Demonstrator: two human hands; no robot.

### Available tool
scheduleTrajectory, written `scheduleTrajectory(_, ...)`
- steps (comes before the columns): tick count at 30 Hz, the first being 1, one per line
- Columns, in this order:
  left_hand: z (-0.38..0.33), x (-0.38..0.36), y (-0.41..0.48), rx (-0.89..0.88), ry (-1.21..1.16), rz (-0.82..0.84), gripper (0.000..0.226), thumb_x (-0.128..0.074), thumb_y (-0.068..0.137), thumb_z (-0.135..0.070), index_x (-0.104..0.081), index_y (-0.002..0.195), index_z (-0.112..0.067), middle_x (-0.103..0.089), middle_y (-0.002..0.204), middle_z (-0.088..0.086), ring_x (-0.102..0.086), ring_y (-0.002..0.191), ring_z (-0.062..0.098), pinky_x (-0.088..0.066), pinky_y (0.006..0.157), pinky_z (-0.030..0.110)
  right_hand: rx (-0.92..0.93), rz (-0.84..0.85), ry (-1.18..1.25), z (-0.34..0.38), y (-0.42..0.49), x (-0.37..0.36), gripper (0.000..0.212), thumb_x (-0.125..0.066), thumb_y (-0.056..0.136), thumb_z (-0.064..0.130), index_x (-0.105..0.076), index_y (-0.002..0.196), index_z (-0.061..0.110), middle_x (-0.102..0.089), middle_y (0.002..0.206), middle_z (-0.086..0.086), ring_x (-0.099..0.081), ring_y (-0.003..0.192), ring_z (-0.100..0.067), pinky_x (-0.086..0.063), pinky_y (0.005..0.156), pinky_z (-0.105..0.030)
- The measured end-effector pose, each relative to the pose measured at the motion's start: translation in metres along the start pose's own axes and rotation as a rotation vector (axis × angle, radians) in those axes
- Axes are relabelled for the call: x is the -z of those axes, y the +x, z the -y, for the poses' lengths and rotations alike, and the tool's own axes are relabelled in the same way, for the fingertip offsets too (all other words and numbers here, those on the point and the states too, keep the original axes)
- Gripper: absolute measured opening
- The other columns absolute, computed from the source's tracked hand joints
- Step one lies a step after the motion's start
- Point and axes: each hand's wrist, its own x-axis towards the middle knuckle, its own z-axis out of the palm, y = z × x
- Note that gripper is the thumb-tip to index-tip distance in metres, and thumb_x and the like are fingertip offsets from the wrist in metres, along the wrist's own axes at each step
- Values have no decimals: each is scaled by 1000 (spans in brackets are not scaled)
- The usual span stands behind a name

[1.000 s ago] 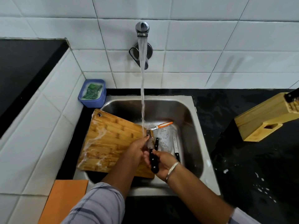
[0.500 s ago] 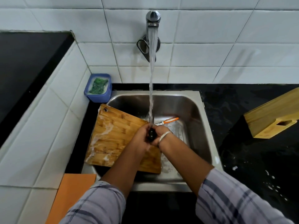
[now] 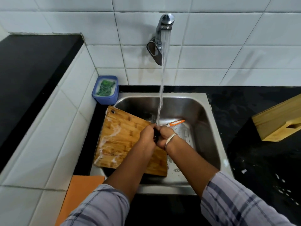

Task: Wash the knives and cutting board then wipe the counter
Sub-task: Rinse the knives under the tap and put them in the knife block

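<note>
Both hands meet under the running water over the steel sink (image 3: 210, 128). My left hand (image 3: 147, 135) and my right hand (image 3: 164, 137) are closed around a black-handled knife (image 3: 156, 136); only its dark handle shows between them, with a bit of blade (image 3: 153, 119) reaching toward the stream. A soapy wooden cutting board (image 3: 120, 139) leans tilted across the sink's left side, partly under my left forearm. An orange-handled knife (image 3: 176, 122) lies on the sink floor just beyond my hands.
The wall tap (image 3: 163, 30) pours a steady stream. A blue tub with a green scrubber (image 3: 105, 89) sits at the sink's back left corner. A wooden knife block (image 3: 280, 123) lies on the wet black counter (image 3: 263, 160) at right. An orange cloth (image 3: 78, 193) lies front left.
The knife has gone from upright in my right hand to being clasped by both hands under the stream. The view has shifted closer and slightly left.
</note>
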Motion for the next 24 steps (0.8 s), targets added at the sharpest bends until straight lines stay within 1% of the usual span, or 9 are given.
scheduleTrajectory(3, 7, 3, -8, 64, 67, 54, 24, -54, 92, -24, -61, 79, -5, -62, 89, 14, -58, 82, 26, -47, 82, 36, 6, 33, 58, -6, -10, 18, 31, -27, 103, 16, -52, 87, 9, -49, 82, -6, -49, 73, -16, -43, 66, -23)
scheduleTrajectory(5, 14, 0, -8, 94, 94, 120, 25, -54, 94, -24, -59, 76, -7, -59, 83, 13, -56, 72, 24, -49, 74, 31, 10, 58, 15, -5, -13, 31, 31, -27, 103, 16, -55, 111, 7, -57, 87, -5, -56, 80, -13, -47, 87, -22)
scheduleTrajectory(7, 19, 2, -9, 119, 156, 163, 28, -54, 95, -20, -55, 70, -8, -53, 69, 10, -49, 58, 19, -47, 52, 20, -20, 93, -165, -6, -18, 42, 26, -30, 102, 16, -51, 117, 15, -58, 67, 0, -52, 59, -7, -51, 68, -14)
scheduleTrajectory(9, 20, 5, -5, 147, 162, 184, 30, -55, 94, -18, -54, 66, -8, -53, 67, 8, -50, 57, 18, -43, 47, 20, -20, 80, -229, -7, -24, 55, 21, -35, 101, 11, -52, 114, 10, -62, 71, -7, -57, 56, -12, -49, 43, -17)
scheduleTrajectory(13, 23, 11, -6, 106, 180, 102, 38, -51, 98, -29, -50, 64, -10, -52, 40, 5, -47, 28, 14, -39, 34, 14, -61, 85, -289, -13, -40, 73, 21, -39, 101, 9, -56, 105, -2, -62, 82, -14, -61, 58, -16, -53, 46, -22)
scheduleTrajectory(15, 22, 13, -5, 76, 117, 55, 37, -49, 99, -25, -51, 67, -8, -56, 43, 5, -54, 35, 16, -46, 43, 16, -90, 82, -299, -17, -47, 79, 20, -40, 100, 9, -57, 98, -3, -63, 81, -13, -60, 60, -16, -53, 47, -20)
scheduleTrajectory(18, 23, 14, -9, 65, 70, 34, 33, -54, 97, -24, -53, 66, -10, -54, 39, 1, -54, 37, 16, -42, 34, 14, -77, 55, -296, -23, -50, 79, 24, -37, 102, 12, -56, 92, 0, -59, 73, -9, -55, 48, -11, -47, 39, -17)
scheduleTrajectory(22, 21, 3, -20, 73, 129, 137, 29, -54, 96, -26, -56, 70, -12, -55, 40, 0, -51, 32, 12, -38, 32, 12, 1, -60, -269, -15, -34, 57, 24, -38, 102, 20, -54, 90, 8, -52, 67, -8, -45, 51, -12, -39, 32, -15)
scheduleTrajectory(24, 17, -2, -23, 58, 136, 141, 29, -49, 97, -25, -58, 74, -12, -59, 45, 1, -57, 42, 15, -45, 41, 18, 25, -114, -212, -9, -18, 44, 24, -41, 101, 23, -56, 86, 11, -54, 67, -6, -47, 52, -12, -38, 31, -14)
